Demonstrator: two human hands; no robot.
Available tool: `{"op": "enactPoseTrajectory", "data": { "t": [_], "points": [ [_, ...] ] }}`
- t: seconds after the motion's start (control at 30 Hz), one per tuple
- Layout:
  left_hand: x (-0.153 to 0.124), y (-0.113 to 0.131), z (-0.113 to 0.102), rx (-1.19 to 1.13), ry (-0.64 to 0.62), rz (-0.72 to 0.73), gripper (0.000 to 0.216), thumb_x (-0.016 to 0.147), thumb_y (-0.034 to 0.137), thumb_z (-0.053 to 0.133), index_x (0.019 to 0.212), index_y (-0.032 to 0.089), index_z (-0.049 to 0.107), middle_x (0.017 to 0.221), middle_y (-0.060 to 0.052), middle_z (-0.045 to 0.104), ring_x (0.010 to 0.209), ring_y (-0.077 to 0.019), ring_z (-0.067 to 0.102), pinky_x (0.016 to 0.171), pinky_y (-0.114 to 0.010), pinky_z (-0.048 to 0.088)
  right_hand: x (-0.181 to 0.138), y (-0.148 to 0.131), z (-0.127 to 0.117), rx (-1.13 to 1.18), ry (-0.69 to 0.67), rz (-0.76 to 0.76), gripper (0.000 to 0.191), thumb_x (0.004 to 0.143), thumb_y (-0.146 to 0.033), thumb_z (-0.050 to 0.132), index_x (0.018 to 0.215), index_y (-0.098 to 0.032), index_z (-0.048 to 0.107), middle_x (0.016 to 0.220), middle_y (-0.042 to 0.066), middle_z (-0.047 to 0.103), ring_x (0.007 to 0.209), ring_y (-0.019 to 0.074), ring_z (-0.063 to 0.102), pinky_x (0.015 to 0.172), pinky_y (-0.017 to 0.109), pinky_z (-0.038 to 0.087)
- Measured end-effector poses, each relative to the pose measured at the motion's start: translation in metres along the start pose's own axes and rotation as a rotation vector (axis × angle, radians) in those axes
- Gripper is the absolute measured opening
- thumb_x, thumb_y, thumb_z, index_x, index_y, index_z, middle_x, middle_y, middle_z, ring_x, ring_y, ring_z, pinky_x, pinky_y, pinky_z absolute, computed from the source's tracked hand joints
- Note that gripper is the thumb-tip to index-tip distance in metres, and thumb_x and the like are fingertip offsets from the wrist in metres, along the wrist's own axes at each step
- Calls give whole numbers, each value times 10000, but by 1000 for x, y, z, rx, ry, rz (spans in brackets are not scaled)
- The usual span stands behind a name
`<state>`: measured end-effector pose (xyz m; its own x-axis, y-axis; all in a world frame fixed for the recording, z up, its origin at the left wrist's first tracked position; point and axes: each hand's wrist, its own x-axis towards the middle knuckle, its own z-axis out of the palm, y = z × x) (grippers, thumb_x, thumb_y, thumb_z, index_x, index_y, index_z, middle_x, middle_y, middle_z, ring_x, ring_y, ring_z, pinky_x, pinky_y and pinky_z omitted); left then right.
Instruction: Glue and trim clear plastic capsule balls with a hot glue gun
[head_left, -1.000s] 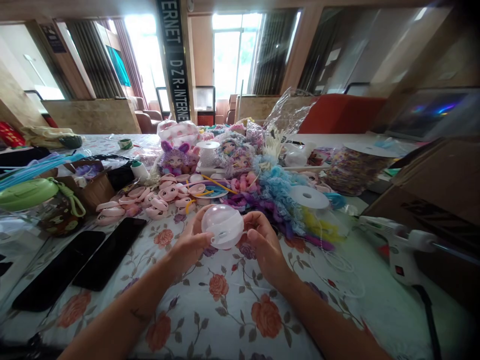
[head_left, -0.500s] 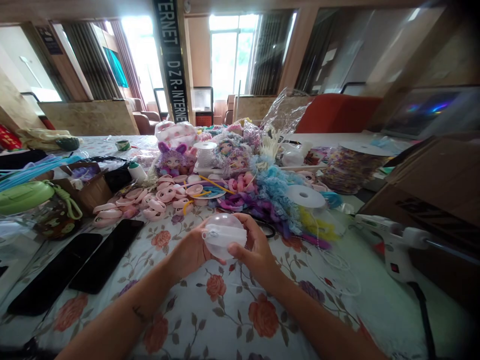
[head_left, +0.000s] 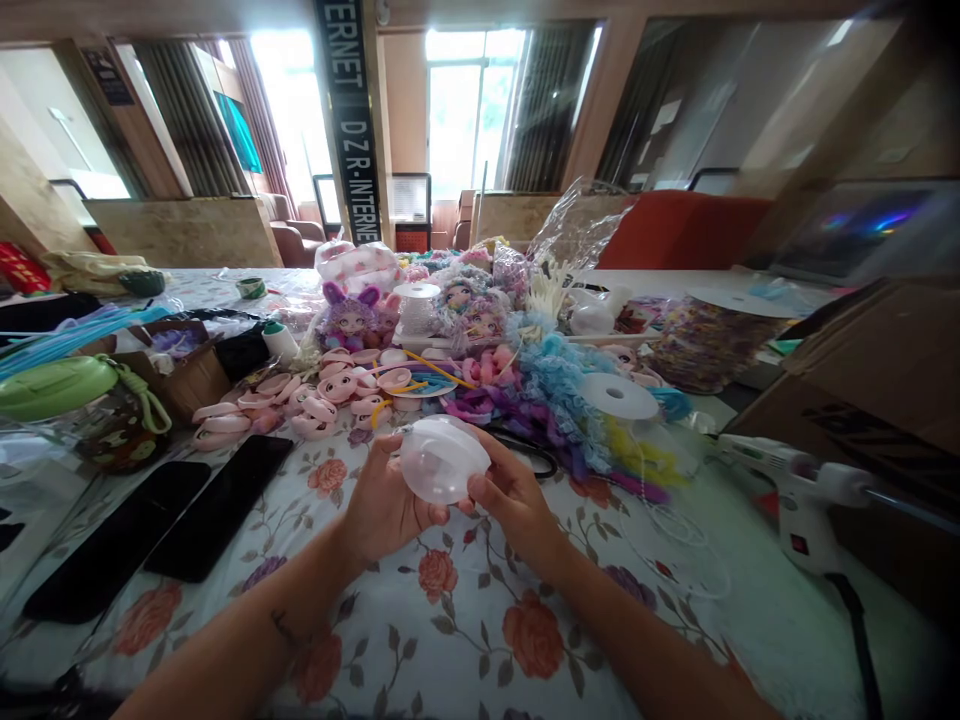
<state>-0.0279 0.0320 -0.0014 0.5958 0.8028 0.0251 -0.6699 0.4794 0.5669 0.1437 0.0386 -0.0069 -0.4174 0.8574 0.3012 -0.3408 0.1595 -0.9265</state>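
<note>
Left hand (head_left: pixel 384 503), right hand (head_left: pixel 512 500) cup ball (head_left: pixel 442 460) over tablecloth (head_left: pixel 465 615).

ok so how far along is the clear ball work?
Done: a few dressed doll heads stand at the back. In hand: left hand and right hand hold one translucent ball, seemingly closed. Left: pink face pieces lie loose in a pile; glue gun lies untouched at the right.
</note>
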Motion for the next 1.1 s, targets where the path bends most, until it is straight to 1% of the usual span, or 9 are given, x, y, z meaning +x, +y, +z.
{"op": "enactPoseTrajectory", "data": {
  "t": [0.23,0.37,0.47,0.57,0.7,0.77,0.87,0.93,1.1],
  "points": [
    [-1,3,-2,-21,44,-32,556,782,550,580,1092,94,647,872,-134,725,712,-206,700,587,-197,526,2,-2,2,36,7,52,602,752,-425,791,1291,-249,591,778,-27,518,616,96,554,561,221,466],
    [-2,3,-1,-40,67,-67,618,730,593,616,1102,100,644,871,-136,720,654,-182,673,578,-203,515,1,-1,1,-12,43,71,643,721,-394,816,1305,-254,588,789,-24,502,639,94,491,566,222,456],
    [-2,3,-2,-38,89,-67,665,726,603,610,1157,96,617,884,-152,719,621,-174,652,557,-209,494,-1,4,0,-60,70,52,644,706,-383,825,1296,-265,595,879,-1,540,685,108,507,616,252,493],
    [-2,3,-5,-38,63,-93,700,710,628,610,1155,87,612,867,-155,717,569,-163,632,491,-196,444,-3,8,0,-128,104,19,641,691,-364,837,1284,-295,602,942,4,565,705,114,538,629,263,520],
    [-1,4,-9,-45,3,-122,756,703,673,591,1175,82,600,854,-157,715,519,-154,625,375,-150,305,-4,7,1,-238,155,25,657,682,-352,841,1291,-294,600,894,-5,580,650,105,526,538,234,504],
    [-1,4,-9,-32,-2,-117,759,722,670,569,1200,81,583,840,-152,713,515,-157,624,359,-147,271,-5,5,1,-235,155,29,677,675,-365,844,1297,-283,589,903,0,593,644,107,531,543,243,511],
    [0,5,-7,24,51,-64,706,761,642,537,1213,101,577,771,-112,705,538,-177,630,409,-183,362,-5,3,0,-232,110,7,705,666,-407,845,1300,-260,574,1023,38,625,724,139,576,638,280,537],
    [1,5,-5,72,101,-12,678,774,620,530,1205,99,581,755,-102,703,558,-186,628,468,-223,427,-4,3,-1,-243,91,-17,682,709,-464,803,1309,-247,561,1114,68,626,824,176,603,712,302,537],
    [6,2,0,243,190,110,633,772,544,535,1195,76,583,821,-124,713,632,-216,639,491,-259,419,0,6,-4,-219,109,-3,616,806,-562,667,1311,-229,551,1185,96,630,950,238,619,754,337,526]
  ]
}}
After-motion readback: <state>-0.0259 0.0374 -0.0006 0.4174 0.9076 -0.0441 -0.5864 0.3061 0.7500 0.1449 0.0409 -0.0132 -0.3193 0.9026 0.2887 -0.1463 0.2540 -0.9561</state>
